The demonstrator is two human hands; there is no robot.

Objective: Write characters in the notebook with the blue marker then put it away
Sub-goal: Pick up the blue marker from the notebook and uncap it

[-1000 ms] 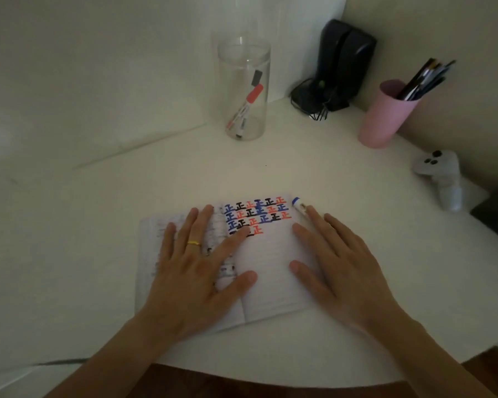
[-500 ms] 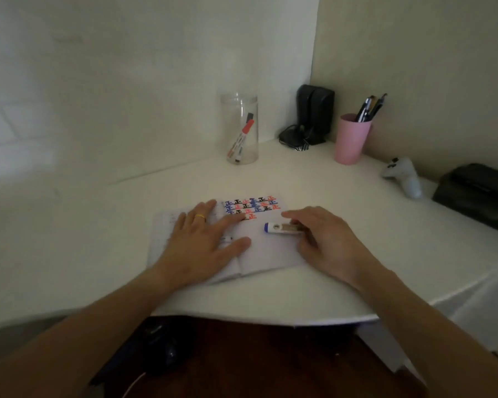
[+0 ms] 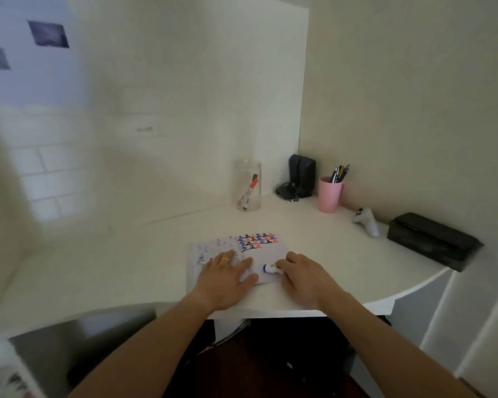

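Note:
An open notebook lies on the white desk, its right page filled at the top with rows of blue, black and red characters. My left hand, with a gold ring, rests flat on the notebook's middle, fingers spread. The blue marker, white with a blue cap, lies across the lower right page. My right hand has its fingertips closed on the marker's right end. A clear glass jar holding a red and a black marker stands at the back of the desk.
A pink cup of pens, a black speaker with cables, a white game controller and a black case line the back right. The desk's curved front edge runs just below my wrists.
The view has pulled back and risen. My right hand has brought the marker from the page's upper right edge down onto the lower page. My left hand stays flat on the notebook.

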